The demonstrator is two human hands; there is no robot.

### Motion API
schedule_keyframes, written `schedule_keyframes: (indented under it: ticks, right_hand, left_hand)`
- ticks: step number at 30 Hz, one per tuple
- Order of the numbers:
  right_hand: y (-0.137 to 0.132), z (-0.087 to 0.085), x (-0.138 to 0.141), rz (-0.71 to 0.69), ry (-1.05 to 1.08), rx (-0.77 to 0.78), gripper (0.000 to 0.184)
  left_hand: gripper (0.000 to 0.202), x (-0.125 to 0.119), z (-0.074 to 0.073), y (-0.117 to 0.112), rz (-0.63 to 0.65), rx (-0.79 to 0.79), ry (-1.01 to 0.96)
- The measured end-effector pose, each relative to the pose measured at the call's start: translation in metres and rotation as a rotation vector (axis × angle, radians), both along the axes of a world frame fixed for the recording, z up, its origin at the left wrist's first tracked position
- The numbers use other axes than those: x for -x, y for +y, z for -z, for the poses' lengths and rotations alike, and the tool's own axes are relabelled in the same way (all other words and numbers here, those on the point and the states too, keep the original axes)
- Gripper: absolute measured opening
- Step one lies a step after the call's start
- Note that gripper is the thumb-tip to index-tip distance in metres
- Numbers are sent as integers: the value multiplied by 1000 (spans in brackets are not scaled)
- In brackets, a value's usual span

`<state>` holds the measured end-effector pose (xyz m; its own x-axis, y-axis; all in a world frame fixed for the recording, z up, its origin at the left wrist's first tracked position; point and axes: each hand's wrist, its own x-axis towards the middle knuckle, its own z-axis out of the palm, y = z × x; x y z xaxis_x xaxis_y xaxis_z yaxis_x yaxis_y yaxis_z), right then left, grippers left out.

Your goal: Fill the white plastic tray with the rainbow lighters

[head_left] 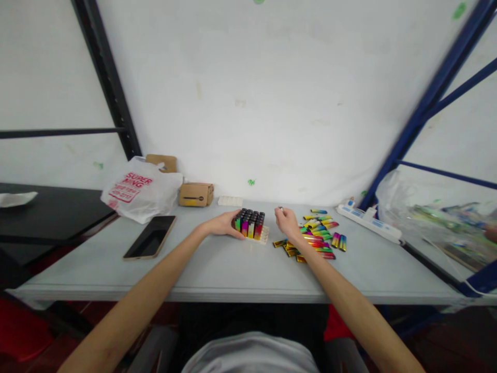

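Black-topped lighters [251, 226] in shiny coloured casings stand upright, packed in rows in a cream tray [264, 236]. The tray's right edge shows bare holes. My left hand [225, 225] is closed around the left side of this block, thumb at the front and fingers behind. To the right of the tray, my right hand [286, 221] is raised with its fingers pinched together. A small dark and silvery tip pokes out above them; the rest is hidden in the hand. A loose pile of shiny rainbow-coloured tubes [319, 238] lies beside and beneath my right forearm.
A phone [151, 237] lies at the left, near a white plastic bag [142, 189]. A cardboard box [196, 194] and another pale tray [230, 201] sit along the wall. A power strip [368, 224] lies at the right, by the blue frame [423, 114].
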<state>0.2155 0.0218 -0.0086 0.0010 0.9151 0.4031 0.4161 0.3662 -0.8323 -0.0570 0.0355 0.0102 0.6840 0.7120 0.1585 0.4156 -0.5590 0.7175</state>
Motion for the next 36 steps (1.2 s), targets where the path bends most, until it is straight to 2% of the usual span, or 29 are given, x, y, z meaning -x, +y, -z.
schedule_keyframes:
  ticks: [3, 8, 14, 17, 22, 26, 31, 36]
  right_hand:
    - [-2, -2, 0, 30, -40, -49, 39]
    - [-7, -3, 1, 2, -52, -75, 37]
    - [-9, -2, 3, -226, 35, -10, 43]
    - [-12, -6, 3, -249, 60, -26, 43]
    - [-15, -11, 1, -156, -84, -134, 34]
    - [-11, -6, -3, -115, -139, -149, 28]
    - [-4, 2, -8, -219, -222, -108, 23]
    - [-7, -3, -14, -297, -282, -114, 22]
  left_hand:
    - [90, 0, 0, 0, 2, -4, 12]
    - [89, 0, -1, 0, 1, -7, 28]
    - [89, 0, -3, 0, -24, -48, 58]
    - [86, 0, -4, 1, -2, -36, 35]
    - [84, 0, -5, 0, 5, -21, 31]
    - [84, 0, -6, -1, 10, -1, 27]
    - [85, -1, -8, -3, -7, -13, 43]
    - [83, -1, -6, -1, -12, -24, 49]
